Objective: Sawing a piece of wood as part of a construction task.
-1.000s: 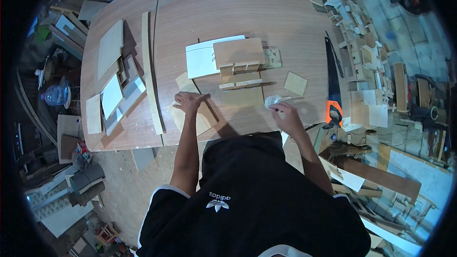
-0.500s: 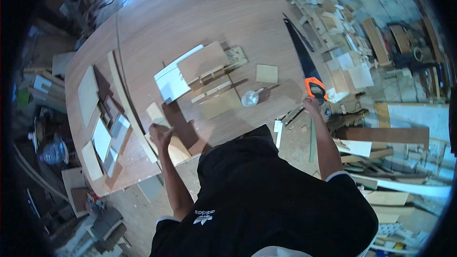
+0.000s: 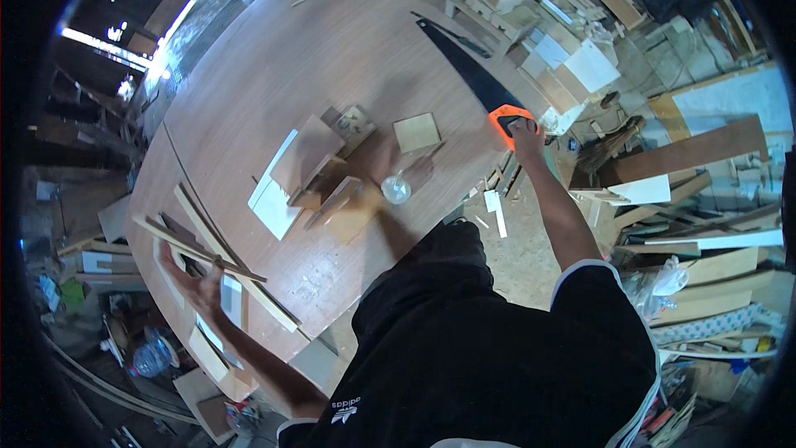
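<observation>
A large round-cornered wooden table [image 3: 315,58] fills the upper left of the view, and everything else is placed against it. Off the table's right edge lies a heap of offcuts, boards and small wooden boxes [image 3: 663,158] spread over the floor. Near the table's middle sits a loose group of flat plywood pieces with a white panel [image 3: 278,199] beneath them, and a small square of plywood [image 3: 416,132] lies just right of that group. Along the table's right edge rests a hand saw [image 3: 477,75], dark blade pointing away toward the far side, orange handle at the near end. The right hand [image 3: 524,134] is curled closed around that orange handle at the table's rim. At the table's left near corner several long thin wooden strips [image 3: 215,253] lie crossed over flat boards; the left hand [image 3: 197,289] rests on them with fingers spread wide, pressing on the strips rather than gripping any. A small clear round container [image 3: 395,189] stands on the table just toward the person from the plywood square.
</observation>
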`<state>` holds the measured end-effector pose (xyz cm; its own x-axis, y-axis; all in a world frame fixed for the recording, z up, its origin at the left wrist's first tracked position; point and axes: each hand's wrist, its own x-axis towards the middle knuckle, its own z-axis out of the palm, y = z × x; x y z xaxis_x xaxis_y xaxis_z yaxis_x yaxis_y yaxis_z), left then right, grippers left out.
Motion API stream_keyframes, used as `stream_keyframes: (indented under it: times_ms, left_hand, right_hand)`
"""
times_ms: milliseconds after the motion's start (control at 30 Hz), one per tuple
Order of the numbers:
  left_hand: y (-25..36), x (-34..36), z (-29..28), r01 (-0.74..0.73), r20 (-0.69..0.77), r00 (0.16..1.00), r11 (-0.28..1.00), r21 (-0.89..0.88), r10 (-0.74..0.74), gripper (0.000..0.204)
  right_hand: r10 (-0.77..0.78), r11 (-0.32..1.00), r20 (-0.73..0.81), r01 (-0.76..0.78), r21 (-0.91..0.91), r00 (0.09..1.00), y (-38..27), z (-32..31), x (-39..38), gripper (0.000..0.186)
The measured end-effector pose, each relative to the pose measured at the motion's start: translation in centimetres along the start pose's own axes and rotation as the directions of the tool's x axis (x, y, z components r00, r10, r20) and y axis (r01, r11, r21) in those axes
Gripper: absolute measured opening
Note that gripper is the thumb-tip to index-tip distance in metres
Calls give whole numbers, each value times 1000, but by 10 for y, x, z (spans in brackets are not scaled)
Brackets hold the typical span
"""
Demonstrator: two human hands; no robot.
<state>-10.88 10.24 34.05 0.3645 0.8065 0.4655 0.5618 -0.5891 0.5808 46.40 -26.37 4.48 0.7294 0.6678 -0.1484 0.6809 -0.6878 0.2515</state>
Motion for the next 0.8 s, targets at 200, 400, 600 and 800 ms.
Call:
stream_keyframes:
  times_ms: [200, 400, 600, 800]
  left_hand:
    - [159, 101, 88, -494, 400, 772, 862, -111, 494, 106]
    - [276, 89, 243, -646, 641, 155, 568, -510, 752, 97]
    - [329, 4, 356, -458, 443, -401, 243, -855, 802, 107]
    - [320, -79, 422, -346, 251, -734, -30, -938, 632, 114]
  right_hand:
    - [-190, 870, -29, 182, 458, 981, -10, -65, -27, 31]
    - [189, 116, -270, 251, 961, 944, 16, -141, -106, 16]
    - [324, 67, 118, -147, 987, 939, 94, -218, -267, 18]
    - [511, 98, 389, -502, 859, 766, 99, -251, -400, 20]
